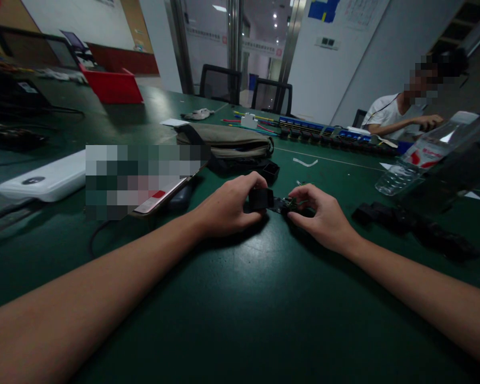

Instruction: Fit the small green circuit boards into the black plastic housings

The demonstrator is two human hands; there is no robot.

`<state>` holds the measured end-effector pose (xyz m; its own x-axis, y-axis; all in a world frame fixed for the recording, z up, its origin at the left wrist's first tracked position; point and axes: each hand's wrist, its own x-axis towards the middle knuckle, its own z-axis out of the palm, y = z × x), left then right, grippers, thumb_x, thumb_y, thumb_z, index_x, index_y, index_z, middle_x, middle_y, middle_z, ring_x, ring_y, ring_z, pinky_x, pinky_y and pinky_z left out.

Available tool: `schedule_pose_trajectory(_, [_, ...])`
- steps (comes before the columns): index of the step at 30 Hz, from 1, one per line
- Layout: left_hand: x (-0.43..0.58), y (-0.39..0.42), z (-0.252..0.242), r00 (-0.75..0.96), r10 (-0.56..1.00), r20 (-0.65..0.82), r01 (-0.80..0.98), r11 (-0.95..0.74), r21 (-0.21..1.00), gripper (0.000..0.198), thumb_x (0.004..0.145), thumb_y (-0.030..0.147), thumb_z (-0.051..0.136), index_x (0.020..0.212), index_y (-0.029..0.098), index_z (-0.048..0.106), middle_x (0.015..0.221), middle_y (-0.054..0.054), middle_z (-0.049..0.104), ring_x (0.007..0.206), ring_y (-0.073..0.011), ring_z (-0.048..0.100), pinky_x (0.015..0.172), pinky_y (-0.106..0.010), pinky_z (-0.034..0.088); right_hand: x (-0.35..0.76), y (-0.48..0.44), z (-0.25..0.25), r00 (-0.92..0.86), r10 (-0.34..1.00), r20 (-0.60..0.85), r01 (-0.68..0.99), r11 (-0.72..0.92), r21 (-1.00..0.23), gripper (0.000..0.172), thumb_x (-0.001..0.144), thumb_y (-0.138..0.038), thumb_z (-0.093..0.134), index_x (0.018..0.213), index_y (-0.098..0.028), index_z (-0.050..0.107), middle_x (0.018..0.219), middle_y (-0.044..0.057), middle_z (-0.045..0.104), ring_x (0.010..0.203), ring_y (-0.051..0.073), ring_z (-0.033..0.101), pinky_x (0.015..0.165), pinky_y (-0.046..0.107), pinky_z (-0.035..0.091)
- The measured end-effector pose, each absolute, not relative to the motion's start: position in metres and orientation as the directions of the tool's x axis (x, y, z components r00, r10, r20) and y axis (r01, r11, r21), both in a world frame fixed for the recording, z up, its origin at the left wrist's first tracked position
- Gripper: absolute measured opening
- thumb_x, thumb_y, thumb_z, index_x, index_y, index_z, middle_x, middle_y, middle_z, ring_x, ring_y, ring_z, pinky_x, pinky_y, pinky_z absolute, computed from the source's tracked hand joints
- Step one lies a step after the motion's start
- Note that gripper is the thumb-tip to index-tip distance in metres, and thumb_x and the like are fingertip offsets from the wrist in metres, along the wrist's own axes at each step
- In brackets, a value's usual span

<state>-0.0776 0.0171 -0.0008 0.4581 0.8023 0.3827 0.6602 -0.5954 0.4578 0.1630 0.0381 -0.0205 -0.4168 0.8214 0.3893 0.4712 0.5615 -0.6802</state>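
Observation:
Near the middle of the green table, my left hand grips a black box-shaped part between thumb and fingers. To its right, my right hand pinches a small green and dark part, which looks like a circuit piece. A short dark piece spans the gap between the two parts; whether they are joined is too small to tell. Just behind my left hand lies another black open box.
Left are a propped phone, a white power bank and a red bin. Behind lies a grey-green pouch. Right stand black strips and a tilted plastic bottle; a person sits beyond.

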Motion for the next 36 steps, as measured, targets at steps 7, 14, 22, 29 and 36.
schedule_pose_trajectory(7, [-0.078, 0.017, -0.001, 0.464, 0.802, 0.376, 0.657, -0.596, 0.461, 0.038, 0.075, 0.025, 0.067, 0.11, 0.019, 0.052, 0.103, -0.006, 0.065, 0.092, -0.0208, 0.062, 0.08, -0.033, 0.05, 0.163, 0.036, -0.019, -0.379, 0.818, 0.432, 0.35, 0.56, -0.751, 0.027, 0.077, -0.018, 0.069, 0.103, -0.019, 0.064, 0.105, 0.006, 0.069, 0.094, 0.019, 0.066, 0.086, 0.037, 0.056])
schedule_pose_trajectory(14, [-0.078, 0.017, -0.001, 0.455, 0.808, 0.374, 0.663, -0.588, 0.463, 0.04, 0.076, 0.025, 0.067, 0.112, 0.018, 0.052, 0.103, -0.007, 0.066, 0.09, -0.0207, 0.063, 0.079, -0.033, 0.05, 0.162, 0.032, -0.019, -0.387, 0.792, 0.471, 0.16, 0.561, -0.812, 0.03, 0.079, -0.016, 0.068, 0.108, -0.02, 0.062, 0.112, 0.007, 0.069, 0.104, 0.02, 0.068, 0.093, 0.037, 0.058])
schedule_pose_trajectory(22, [-0.078, 0.017, -0.003, 0.509, 0.769, 0.386, 0.629, -0.639, 0.444, 0.037, 0.08, 0.026, 0.065, 0.113, 0.019, 0.052, 0.107, -0.007, 0.067, 0.093, -0.0212, 0.064, 0.082, -0.034, 0.05, 0.161, 0.028, -0.019, -0.376, 0.742, 0.554, 0.125, 0.634, -0.763, 0.024, 0.08, -0.016, 0.068, 0.103, -0.019, 0.064, 0.112, 0.008, 0.07, 0.109, 0.022, 0.068, 0.095, 0.04, 0.058])
schedule_pose_trajectory(29, [-0.078, 0.017, -0.001, 0.524, 0.766, 0.372, 0.637, -0.643, 0.426, 0.036, 0.08, 0.026, 0.064, 0.113, 0.019, 0.052, 0.108, -0.006, 0.067, 0.097, -0.0217, 0.064, 0.085, -0.034, 0.05, 0.162, 0.028, -0.019, -0.378, 0.729, 0.57, 0.145, 0.655, -0.741, 0.011, 0.082, -0.017, 0.066, 0.093, -0.02, 0.066, 0.106, 0.007, 0.071, 0.103, 0.02, 0.068, 0.085, 0.035, 0.06])
schedule_pose_trajectory(36, [-0.077, 0.017, -0.001, 0.535, 0.753, 0.383, 0.62, -0.658, 0.427, 0.035, 0.08, 0.025, 0.064, 0.112, 0.018, 0.052, 0.107, -0.007, 0.067, 0.095, -0.0214, 0.064, 0.085, -0.035, 0.05, 0.163, 0.029, -0.02, -0.383, 0.728, 0.568, 0.165, 0.659, -0.734, 0.007, 0.084, -0.019, 0.066, 0.091, -0.02, 0.065, 0.103, 0.006, 0.07, 0.097, 0.018, 0.068, 0.082, 0.034, 0.06])
